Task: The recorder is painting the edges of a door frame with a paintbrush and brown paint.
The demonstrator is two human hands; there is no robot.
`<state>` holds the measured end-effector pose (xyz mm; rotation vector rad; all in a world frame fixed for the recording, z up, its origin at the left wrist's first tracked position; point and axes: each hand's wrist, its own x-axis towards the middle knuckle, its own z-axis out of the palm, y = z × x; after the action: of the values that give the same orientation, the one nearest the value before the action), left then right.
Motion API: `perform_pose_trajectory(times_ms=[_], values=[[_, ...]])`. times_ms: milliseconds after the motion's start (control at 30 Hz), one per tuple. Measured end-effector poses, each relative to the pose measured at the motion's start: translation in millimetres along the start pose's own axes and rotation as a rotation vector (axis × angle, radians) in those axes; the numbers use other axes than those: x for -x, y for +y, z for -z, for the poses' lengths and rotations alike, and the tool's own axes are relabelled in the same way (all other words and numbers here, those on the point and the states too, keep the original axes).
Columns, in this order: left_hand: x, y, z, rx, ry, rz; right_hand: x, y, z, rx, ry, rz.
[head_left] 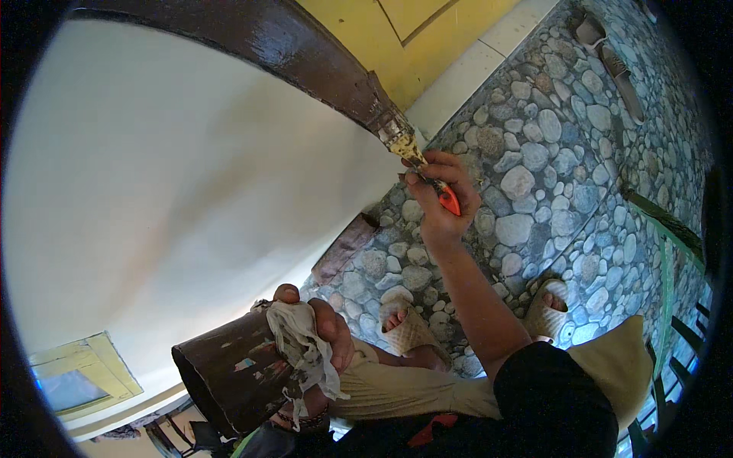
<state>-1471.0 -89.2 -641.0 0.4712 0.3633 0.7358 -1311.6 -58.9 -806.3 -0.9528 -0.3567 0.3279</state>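
Note:
My right hand point(443, 200) grips a paintbrush point(416, 156) with an orange handle, its bristles pressed against a dark brown painted band point(290, 46) that runs along the top of a white wall point(175, 191). My left hand point(321, 336) holds a dark, paint-stained can point(229, 374) tilted on its side, with a white rag point(305, 351) bunched between the fingers and the can's rim.
Below lies a pebble-patterned floor point(550, 168), where my feet in woven sandals point(408, 328) stand. A yellow door point(397, 30) sits at the top, a pair of sandals point(611, 53) lies at the upper right, and a green railing point(672, 252) runs along the right.

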Motion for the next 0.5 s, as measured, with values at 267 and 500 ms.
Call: perform_pose_trajectory(times_ms=[267, 500], values=[[-0.7, 3.9, 6.8, 0.034, -0.045, 0.035, 1.4, 5.4, 5.4, 0.081, -0.008, 0.043], [0.8, 6.3, 9.9, 0.055, -0.058, 0.051, 1.7, 9.1, 8.8, 0.08, 0.001, 0.028]])
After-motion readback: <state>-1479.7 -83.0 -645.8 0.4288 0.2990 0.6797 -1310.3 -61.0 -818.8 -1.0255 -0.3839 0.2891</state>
